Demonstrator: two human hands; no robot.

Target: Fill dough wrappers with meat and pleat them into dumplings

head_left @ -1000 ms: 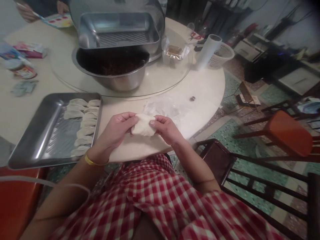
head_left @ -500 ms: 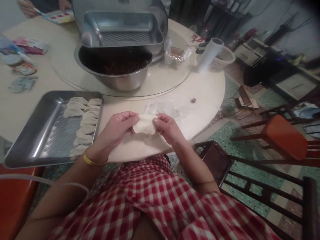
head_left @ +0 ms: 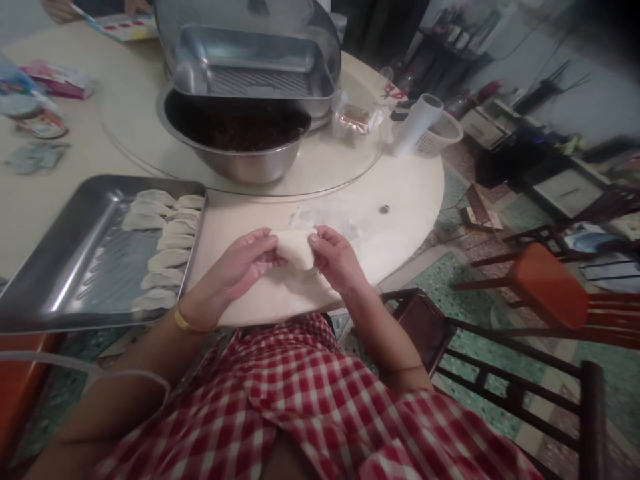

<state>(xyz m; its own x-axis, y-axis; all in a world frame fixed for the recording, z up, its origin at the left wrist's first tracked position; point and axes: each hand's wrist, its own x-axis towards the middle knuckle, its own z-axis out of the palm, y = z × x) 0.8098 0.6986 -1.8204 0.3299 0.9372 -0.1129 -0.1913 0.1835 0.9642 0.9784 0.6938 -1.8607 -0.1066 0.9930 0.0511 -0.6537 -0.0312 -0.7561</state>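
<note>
Between my hands, just above the table's near edge, is a pale dumpling wrapper [head_left: 295, 249]. My left hand [head_left: 254, 259] pinches its left end, and my right hand [head_left: 334, 255] pinches the right end with thumb and fingers. The wrapper sags in the middle; whether filling lies inside is hidden. To the left, a steel tray [head_left: 95, 267] holds several folded dumplings [head_left: 170, 259] in rows along its right side. Beyond my hands a steel bowl [head_left: 245, 163] contains dark, minced-looking filling [head_left: 245, 137].
An upright-leaning steel tray [head_left: 255, 63] stands behind the bowl on the glass turntable [head_left: 350, 173]. A white roll [head_left: 420, 123] and basket [head_left: 440, 133] are at the right. A jar [head_left: 35, 117] lies left. Chairs [head_left: 550, 287] stand on the right. Another person's hand [head_left: 60, 10] shows at top left.
The wrapper's shape has changed: its lower middle now bulges downward in a rounded fold. My left fingers have shifted slightly at its end. The camera view has turned a little.
</note>
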